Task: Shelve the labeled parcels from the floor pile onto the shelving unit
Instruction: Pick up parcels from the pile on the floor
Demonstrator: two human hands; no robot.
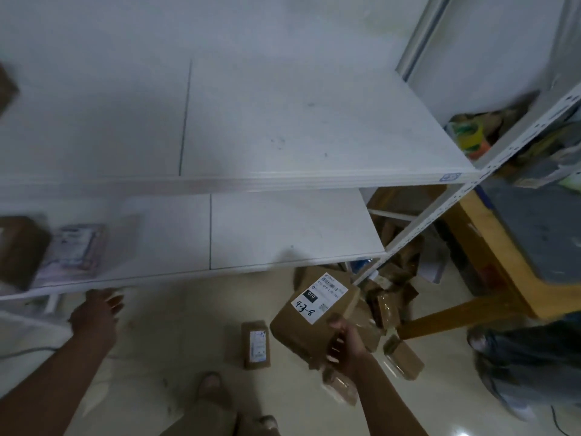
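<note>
Our right hand [345,347] grips a brown parcel [301,328] by its near right corner, fingers curled round the edge. It holds the parcel above the floor [176,325], near the right end of the lower shelf [283,228]. The parcel's white label [319,298] faces up, with "4-3-8" handwritten on it. Our left hand [97,313] is released, fingers spread and holding nothing, just below the near edge of the lower shelf toward the left.

The upper shelf [283,121] is bare from its middle seam to its right end, and its near edge juts over the far part of the lower one. The lower shelf is open from the middle to its right end. At its left end sit a brown box [19,250] and, just right of it, a pale packet [75,250], both blurred. A white slotted post [440,212] slants down at the right corner of the shelves.

On the floor a small parcel [256,344] lies just left of the held one. The pile [390,297] of brown parcels spreads to the right, under and past the post. Further right stand a wooden bench [503,278] and another person's leg [518,357] in jeans.
</note>
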